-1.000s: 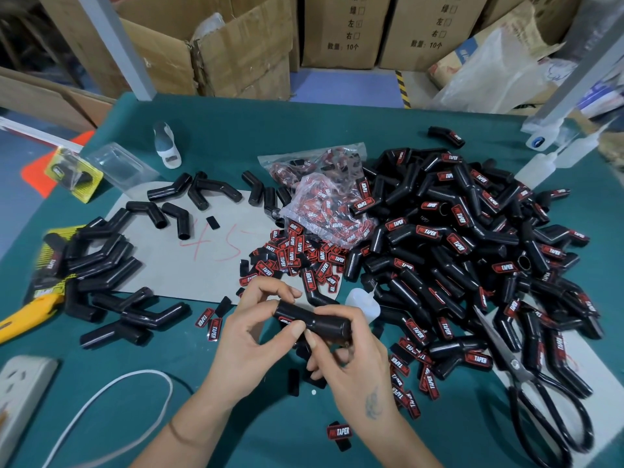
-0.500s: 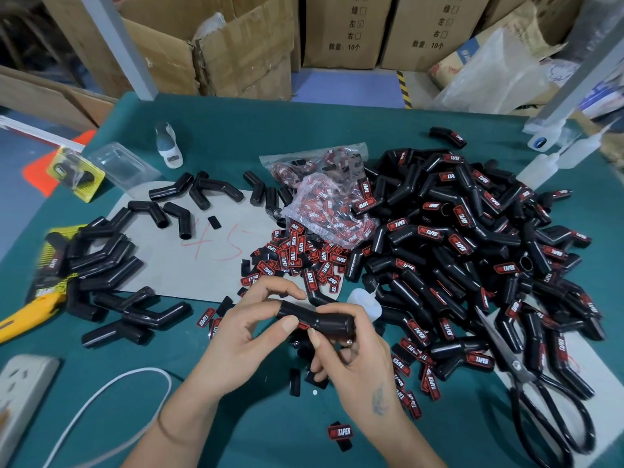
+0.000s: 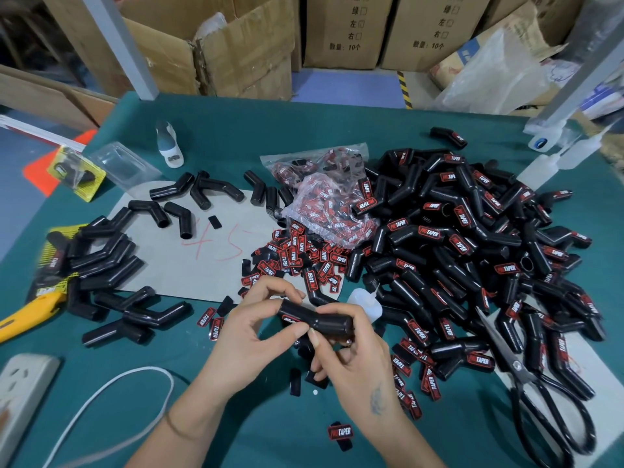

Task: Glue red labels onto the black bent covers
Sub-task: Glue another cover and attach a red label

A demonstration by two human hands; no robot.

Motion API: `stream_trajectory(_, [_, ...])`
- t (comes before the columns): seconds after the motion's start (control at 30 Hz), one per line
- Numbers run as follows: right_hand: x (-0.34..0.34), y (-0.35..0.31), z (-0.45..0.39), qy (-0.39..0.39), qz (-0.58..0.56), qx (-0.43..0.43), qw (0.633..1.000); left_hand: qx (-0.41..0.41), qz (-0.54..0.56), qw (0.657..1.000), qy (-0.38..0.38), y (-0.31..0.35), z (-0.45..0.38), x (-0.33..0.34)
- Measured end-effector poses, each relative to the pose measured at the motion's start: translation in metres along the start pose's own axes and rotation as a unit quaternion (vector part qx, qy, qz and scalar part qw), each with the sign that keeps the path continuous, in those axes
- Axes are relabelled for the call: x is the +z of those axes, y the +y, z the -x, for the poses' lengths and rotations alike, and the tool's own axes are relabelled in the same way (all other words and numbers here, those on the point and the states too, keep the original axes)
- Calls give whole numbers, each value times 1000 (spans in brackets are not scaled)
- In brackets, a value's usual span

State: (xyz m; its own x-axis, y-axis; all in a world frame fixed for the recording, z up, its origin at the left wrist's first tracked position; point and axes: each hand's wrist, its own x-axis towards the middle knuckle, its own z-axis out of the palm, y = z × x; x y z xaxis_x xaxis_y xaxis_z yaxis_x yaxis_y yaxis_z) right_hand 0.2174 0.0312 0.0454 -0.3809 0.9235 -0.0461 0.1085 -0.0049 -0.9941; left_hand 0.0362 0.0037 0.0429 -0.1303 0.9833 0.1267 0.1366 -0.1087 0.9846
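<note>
I hold one black bent cover (image 3: 315,318) above the bench (image 3: 337,130), my left hand (image 3: 251,336) clamped on its left arm, my right hand (image 3: 347,352) on its right arm. Since a second ago little has shifted: both thumbs have crept closer together along the underside, where a label (image 3: 292,319) peeks out. I judge I am pressing it home while the glue takes. The glue bottle (image 3: 364,300) stands just behind, the finished pile (image 3: 472,238) to my right.

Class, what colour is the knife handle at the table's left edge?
Yellow utility knife handle; head view.
</note>
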Motion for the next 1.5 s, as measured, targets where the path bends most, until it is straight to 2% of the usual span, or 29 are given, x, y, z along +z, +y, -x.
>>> stream_trajectory(0.37, [0, 2, 0, -2, -1, 3, 1000, -1, -2, 1000, 30, -4, 0, 6])
stream_trajectory(0.77, [-2, 4, -1, -12, 8, -22, 1000, -66, 85, 994, 2, 0, -1, 1])
stream_trajectory(1.03, [0, 3, -1, -14, 14, -15, 1000, -60, 81, 995, 9, 2, -1, 4])
stream_trajectory(1.2, [-1, -1, -2, -27, -72, 32, 997, -57, 80, 995, 13, 5, -2, 0])
stream_trajectory(1.33, [-3, -4, -5, -42, -166, 78, 982, -33, 96, 995, -26, 8, -1, -1])
stream_trajectory(1.5, [-5, -4, -6, -56, -176, 75, 980, -38, 113, 992, -31, 5, 0, 4])
